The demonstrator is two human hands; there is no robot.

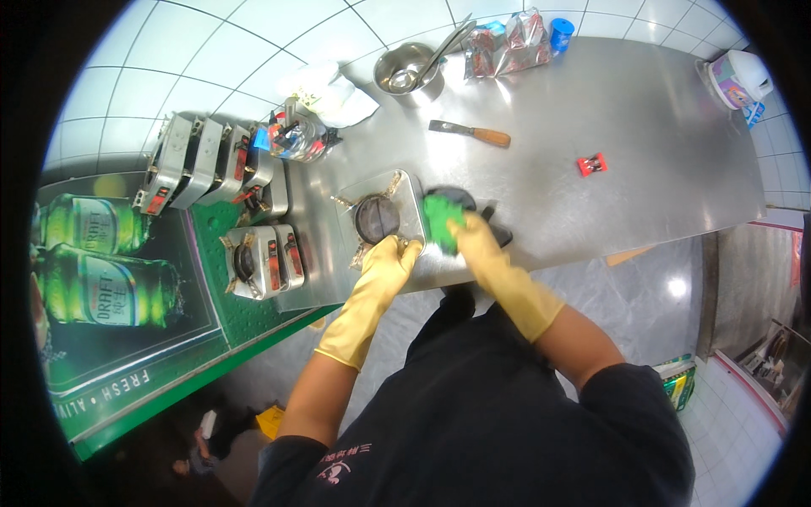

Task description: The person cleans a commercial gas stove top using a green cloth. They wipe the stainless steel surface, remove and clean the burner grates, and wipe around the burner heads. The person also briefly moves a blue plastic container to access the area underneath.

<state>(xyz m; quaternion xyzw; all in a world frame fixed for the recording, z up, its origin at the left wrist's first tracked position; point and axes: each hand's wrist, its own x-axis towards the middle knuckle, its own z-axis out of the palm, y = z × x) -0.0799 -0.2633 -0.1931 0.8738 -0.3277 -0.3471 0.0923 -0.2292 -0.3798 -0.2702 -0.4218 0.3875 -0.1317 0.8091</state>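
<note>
A small square metal stove (pixel 408 190) with a round dark burner and folding pan supports sits on the steel worktable (pixel 602 89). My left hand (pixel 388 255), in a yellow rubber glove, grips its near edge. To the right, my right hand (pixel 472 234), gloved alike and blurred, holds a bright green cloth (pixel 442 222). The cloth is beside the stove's right side, over a dark object (pixel 466 196) that it partly hides; I cannot tell what that object is. Behind them lies a scraper (pixel 472 133) with a wooden handle.
Several similar stoves (pixel 201 165) stand at the left, by a green beer-branded surface (pixel 222 279). Farther back are a clear jar (pixel 301 139), a metal pot (pixel 405 63) with ladles and foil packets (pixel 523 47). A red packet (pixel 592 165) lies right. Another person (pixel 201 453) appears lower left.
</note>
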